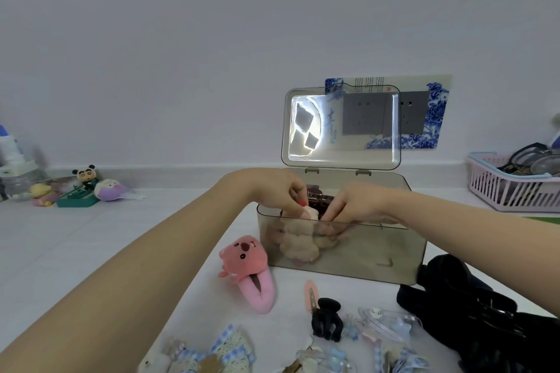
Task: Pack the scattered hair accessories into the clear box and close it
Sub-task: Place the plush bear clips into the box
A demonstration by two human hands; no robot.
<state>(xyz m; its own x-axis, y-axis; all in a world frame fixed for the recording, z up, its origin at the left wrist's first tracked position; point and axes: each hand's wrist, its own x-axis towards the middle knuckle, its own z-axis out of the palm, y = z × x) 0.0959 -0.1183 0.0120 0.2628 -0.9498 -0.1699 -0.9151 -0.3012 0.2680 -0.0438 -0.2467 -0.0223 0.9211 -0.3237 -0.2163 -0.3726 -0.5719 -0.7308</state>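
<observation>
1. Nearest the camera, along the bottom edge, loose hair accessories lie on the white desk (91,236): blue checked lace bows (233,345), clear clips with pale blue charms (385,324) and a black claw clip (326,322).
2. Just beyond them, a pink plush animal clip (247,269) lies with its long axis running toward the camera, the head at the far end, beside the box's front left corner.
3. A small pink snap clip (311,294) lies just behind the claw clip.
4. The clear box (363,254) stands open, its lid (341,127) upright at the back.
5. The left hand (278,191) reaches over the box's rim, fingers curled, pinching a cream plush accessory (300,239) inside.
6. The right hand (348,209) dips into the box beside it, fingers bent down onto the accessories; I cannot tell whether it grips anything.
7. A dark red claw clip (318,195) sits between the hands.
</observation>
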